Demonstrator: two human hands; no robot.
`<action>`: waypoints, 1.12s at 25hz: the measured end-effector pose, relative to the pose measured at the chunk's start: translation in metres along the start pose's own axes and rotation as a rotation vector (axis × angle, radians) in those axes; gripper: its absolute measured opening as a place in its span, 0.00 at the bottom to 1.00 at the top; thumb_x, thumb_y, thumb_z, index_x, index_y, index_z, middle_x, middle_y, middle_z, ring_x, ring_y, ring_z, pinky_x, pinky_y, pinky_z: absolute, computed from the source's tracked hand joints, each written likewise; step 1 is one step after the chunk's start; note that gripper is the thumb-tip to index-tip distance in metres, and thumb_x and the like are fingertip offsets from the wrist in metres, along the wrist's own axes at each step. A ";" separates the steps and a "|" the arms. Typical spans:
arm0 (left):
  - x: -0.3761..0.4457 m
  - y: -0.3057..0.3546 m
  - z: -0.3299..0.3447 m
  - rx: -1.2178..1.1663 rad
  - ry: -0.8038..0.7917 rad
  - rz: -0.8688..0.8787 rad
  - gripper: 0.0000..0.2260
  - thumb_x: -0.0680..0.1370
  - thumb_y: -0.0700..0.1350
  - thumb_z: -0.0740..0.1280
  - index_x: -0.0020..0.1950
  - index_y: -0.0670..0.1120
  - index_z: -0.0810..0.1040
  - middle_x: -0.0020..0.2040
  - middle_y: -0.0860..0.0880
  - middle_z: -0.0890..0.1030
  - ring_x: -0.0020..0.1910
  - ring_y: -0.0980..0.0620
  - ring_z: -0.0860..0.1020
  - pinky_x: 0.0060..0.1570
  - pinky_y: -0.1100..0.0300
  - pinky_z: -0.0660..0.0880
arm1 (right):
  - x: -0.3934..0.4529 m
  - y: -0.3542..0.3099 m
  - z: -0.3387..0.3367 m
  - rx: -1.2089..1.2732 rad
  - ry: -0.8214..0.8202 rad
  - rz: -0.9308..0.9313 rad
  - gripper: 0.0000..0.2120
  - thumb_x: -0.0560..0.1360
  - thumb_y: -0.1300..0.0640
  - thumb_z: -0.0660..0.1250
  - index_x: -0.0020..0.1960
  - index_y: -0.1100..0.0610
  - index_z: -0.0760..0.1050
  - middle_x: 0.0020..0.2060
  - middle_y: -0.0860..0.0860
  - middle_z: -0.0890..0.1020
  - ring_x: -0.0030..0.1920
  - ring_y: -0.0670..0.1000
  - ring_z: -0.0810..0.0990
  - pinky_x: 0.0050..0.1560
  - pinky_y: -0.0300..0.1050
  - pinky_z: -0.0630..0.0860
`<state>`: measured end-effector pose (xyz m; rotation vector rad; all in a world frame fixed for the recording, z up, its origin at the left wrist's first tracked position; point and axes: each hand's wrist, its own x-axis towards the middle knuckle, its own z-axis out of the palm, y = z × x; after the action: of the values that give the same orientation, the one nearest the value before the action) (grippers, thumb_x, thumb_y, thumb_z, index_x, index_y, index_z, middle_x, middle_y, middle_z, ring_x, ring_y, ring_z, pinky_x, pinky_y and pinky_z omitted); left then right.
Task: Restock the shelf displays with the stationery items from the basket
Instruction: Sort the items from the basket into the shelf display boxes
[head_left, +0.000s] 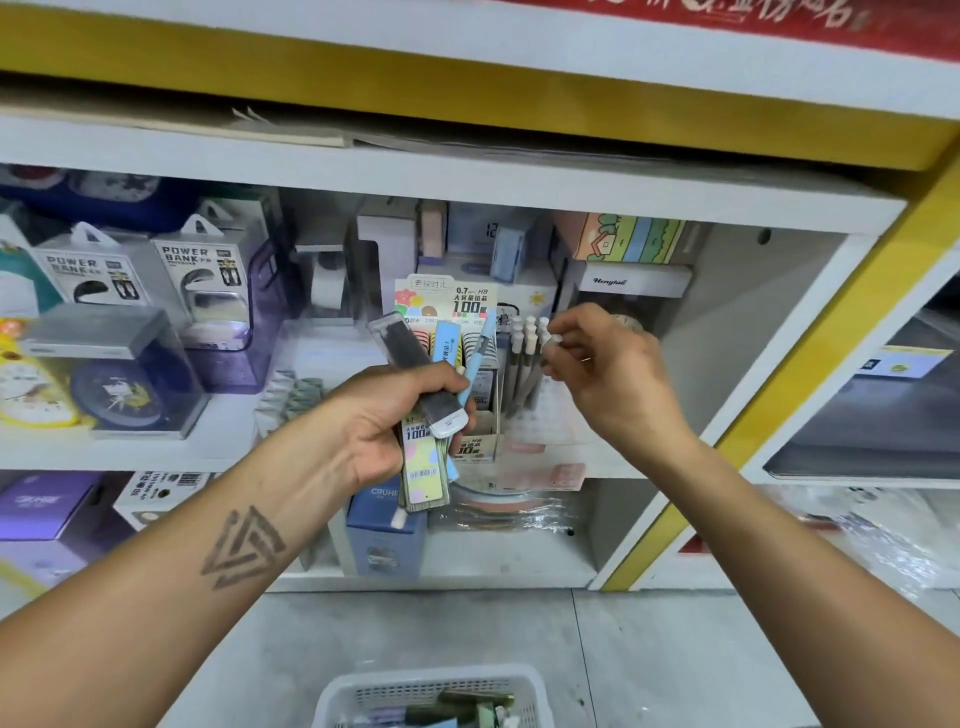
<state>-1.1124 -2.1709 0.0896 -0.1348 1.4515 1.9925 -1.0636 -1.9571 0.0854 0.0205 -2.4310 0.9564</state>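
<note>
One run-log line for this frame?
left hand: grips stationery bundle | right hand: pinches white-capped pen at display | basket: still stocked

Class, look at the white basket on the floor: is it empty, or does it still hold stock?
Not empty. The white basket holds several stationery packs behind its mesh wall; its lower part is cut off, so the amount is unclear.

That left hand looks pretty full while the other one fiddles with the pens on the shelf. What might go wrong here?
1. The left hand grips a mixed bundle of lead packs, a case and a blue pen; one could slip out and fall.
2. The right hand pinches a white-capped pen beside the crowded pen display; a nudge might tip neighbouring pens.
3. The basket sits on the floor by the feet, possibly easy to kick.
</note>
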 end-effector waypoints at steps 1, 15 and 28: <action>0.000 0.000 -0.001 -0.004 -0.003 -0.004 0.11 0.72 0.34 0.71 0.54 0.38 0.78 0.35 0.40 0.81 0.31 0.45 0.82 0.30 0.56 0.78 | 0.000 0.000 0.002 0.000 -0.004 -0.001 0.07 0.79 0.59 0.68 0.55 0.49 0.75 0.42 0.47 0.83 0.43 0.44 0.84 0.49 0.51 0.83; -0.002 0.000 -0.007 0.032 -0.041 -0.020 0.09 0.72 0.35 0.72 0.51 0.38 0.79 0.37 0.39 0.82 0.32 0.45 0.83 0.32 0.55 0.78 | 0.007 -0.009 0.015 -0.259 -0.069 -0.142 0.07 0.79 0.61 0.68 0.54 0.59 0.83 0.44 0.54 0.85 0.44 0.52 0.82 0.48 0.50 0.78; -0.001 -0.005 0.001 0.073 -0.066 -0.083 0.01 0.74 0.35 0.70 0.43 0.39 0.79 0.35 0.41 0.82 0.31 0.46 0.82 0.31 0.58 0.76 | 0.019 -0.035 -0.014 0.710 0.261 0.361 0.09 0.78 0.67 0.68 0.57 0.64 0.79 0.35 0.56 0.84 0.30 0.48 0.80 0.35 0.39 0.79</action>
<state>-1.1084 -2.1695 0.0870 -0.0950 1.4507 1.8579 -1.0666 -1.9712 0.1254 -0.2806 -1.7798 1.8137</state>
